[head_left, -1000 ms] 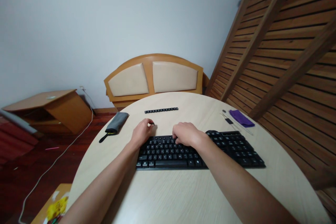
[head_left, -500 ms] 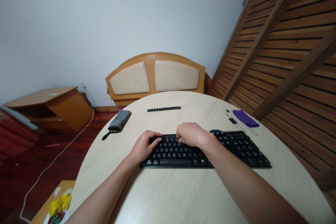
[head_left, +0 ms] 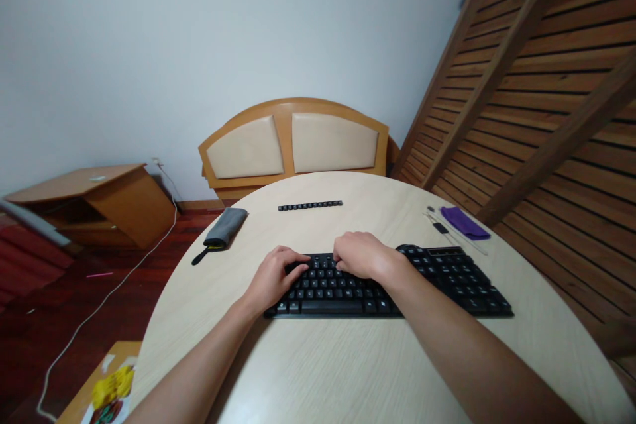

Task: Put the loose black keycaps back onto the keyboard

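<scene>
Your left hand (head_left: 272, 277) is now resting over the upper-left keys of the keyboard (head_left: 447, 278), having come back from the bare table just beyond its far edge, where its fingertips were at a small black piece a second ago. Your right hand (head_left: 365, 255) is staying on the top rows. Both are curling their fingers down onto the keys; I cannot tell whether either is pinching anything. The keyboard, long and matte black plastic, is lying flat on the pale wood-grain round table (head_left: 322, 371). A straight row of keycaps (head_left: 310, 205) is lying beyond it.
</scene>
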